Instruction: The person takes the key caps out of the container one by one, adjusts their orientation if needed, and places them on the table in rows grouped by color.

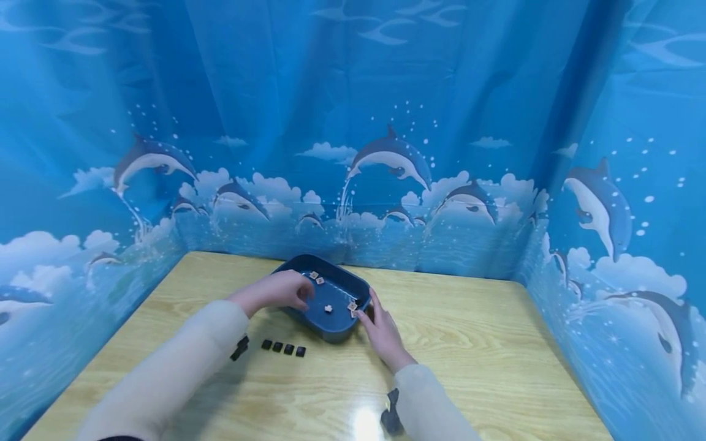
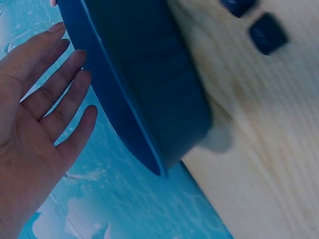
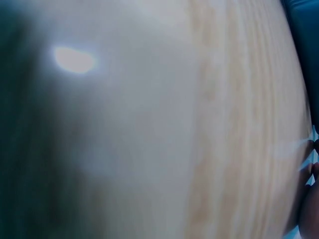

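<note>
A dark blue tray [image 1: 333, 336] with rounded corners sits toward the back of the table. Inside it lie several small pale square pieces, among them a white one [image 1: 328, 309] near the middle and a pair of pale pieces [image 1: 317, 278] at the far side. My left hand [image 1: 287, 289] hovers over the tray's left side; the left wrist view has its fingers loosely spread with nothing in them. At the right end my right hand [image 1: 382, 331] grips the tray's wall, thumb inside by a pale piece [image 1: 352, 305] and fingers outside.
Several small black keycap-like blocks [image 1: 284, 348] stand in a row on the wood-grain table [image 1: 469, 361] in front of the tray. A blue dolphin-print curtain [image 1: 353, 122] encloses the back and sides. Black wrist devices [image 1: 391, 416] hang at both sleeves.
</note>
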`<state>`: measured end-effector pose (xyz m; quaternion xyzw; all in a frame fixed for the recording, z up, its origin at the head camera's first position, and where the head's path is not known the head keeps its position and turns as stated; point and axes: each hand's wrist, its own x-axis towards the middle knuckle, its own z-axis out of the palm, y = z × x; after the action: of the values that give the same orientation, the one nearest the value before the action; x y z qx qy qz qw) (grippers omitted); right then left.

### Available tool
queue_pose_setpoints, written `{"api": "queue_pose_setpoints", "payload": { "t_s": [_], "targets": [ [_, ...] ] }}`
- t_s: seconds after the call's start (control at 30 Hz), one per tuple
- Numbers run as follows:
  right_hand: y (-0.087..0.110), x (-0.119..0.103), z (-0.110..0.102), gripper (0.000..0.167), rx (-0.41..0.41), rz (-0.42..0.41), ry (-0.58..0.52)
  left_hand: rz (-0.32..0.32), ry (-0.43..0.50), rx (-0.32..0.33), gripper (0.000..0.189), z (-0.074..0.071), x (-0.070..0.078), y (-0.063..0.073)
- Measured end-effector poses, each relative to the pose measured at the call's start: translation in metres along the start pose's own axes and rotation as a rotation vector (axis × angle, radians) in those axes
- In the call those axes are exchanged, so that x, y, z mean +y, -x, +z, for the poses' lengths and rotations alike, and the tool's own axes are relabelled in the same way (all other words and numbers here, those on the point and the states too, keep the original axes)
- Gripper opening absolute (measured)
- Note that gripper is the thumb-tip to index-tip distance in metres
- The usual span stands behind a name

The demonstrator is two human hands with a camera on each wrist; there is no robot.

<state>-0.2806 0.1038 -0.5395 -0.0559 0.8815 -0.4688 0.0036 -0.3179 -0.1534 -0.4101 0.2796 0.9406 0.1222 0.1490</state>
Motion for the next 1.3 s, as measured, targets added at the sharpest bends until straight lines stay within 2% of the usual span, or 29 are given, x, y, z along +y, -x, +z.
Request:
{"api": "queue_pose_setpoints", "payload": {
  "t_s": [0.17, 0.27, 0.77, 1.07, 1.3],
  "targets": [
    [-0.001, 0.004, 0.000, 0.069, -0.002, 0.002, -0.006, 0.029, -0.019, -0.026, 0.020, -0.006, 0.012, -0.021],
    [-0.001, 0.005, -0.001, 0.070, -0.011, 0.009, -0.020, 0.021, -0.014, -0.031, 0.019, -0.006, 0.018, -0.032],
    [0.003, 0.000, -0.006, 0.068, -0.031, 0.011, -0.020, 0.044, -0.008, -0.094, 0.025, 0.007, 0.031, -0.088],
    [0.002, 0.000, -0.004, 0.068, -0.024, -0.026, -0.027, 0.056, -0.011, -0.164, 0.024, 0.012, 0.041, -0.106],
    [0.002, -0.001, -0.004, 0.067, -0.028, -0.007, -0.026, 0.012, 0.082, -0.276, 0.026, 0.012, 0.048, -0.116]
  ]
}}
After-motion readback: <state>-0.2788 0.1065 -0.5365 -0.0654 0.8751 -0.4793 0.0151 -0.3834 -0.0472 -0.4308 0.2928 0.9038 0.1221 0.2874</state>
